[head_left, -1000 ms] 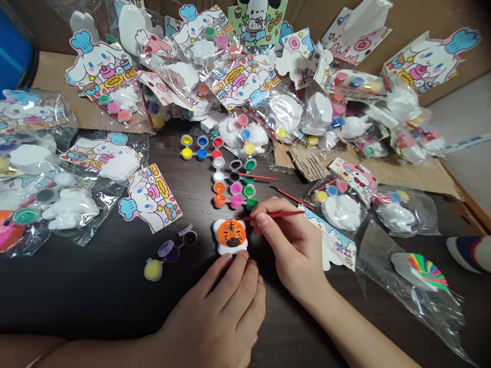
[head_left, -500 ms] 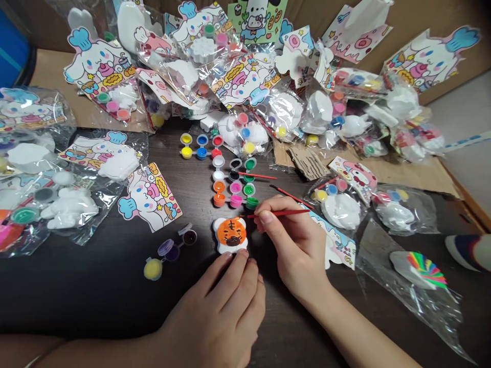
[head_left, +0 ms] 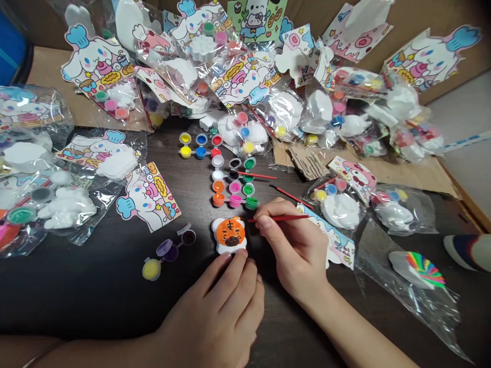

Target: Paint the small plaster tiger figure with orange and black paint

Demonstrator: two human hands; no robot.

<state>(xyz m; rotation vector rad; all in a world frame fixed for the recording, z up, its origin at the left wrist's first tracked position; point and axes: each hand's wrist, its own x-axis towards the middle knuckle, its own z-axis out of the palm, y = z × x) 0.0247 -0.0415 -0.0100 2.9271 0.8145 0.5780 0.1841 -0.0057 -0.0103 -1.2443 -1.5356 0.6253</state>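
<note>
My right hand pinches a thin red paintbrush between thumb and fingers, its tip pointing left beside the upper right ear of a small plaster tiger figurine. The figurine lies face up, with an orange painted face, dark stripes, a dark muzzle and white edges; some orange shows on that ear. My left hand holds the figurine at its lower edge with the fingertips. Just above stand open paint pots: orange, pink and green.
A second red brush lies across the pots, and another dark-tipped brush lies to the right. Open yellow and purple pots stand at left. Bagged plaster kits pile up behind. A plastic bag lies at right.
The brush tip has drawn back slightly right and down from the figurine's upper right ear. My left hand stays on the figurine.
</note>
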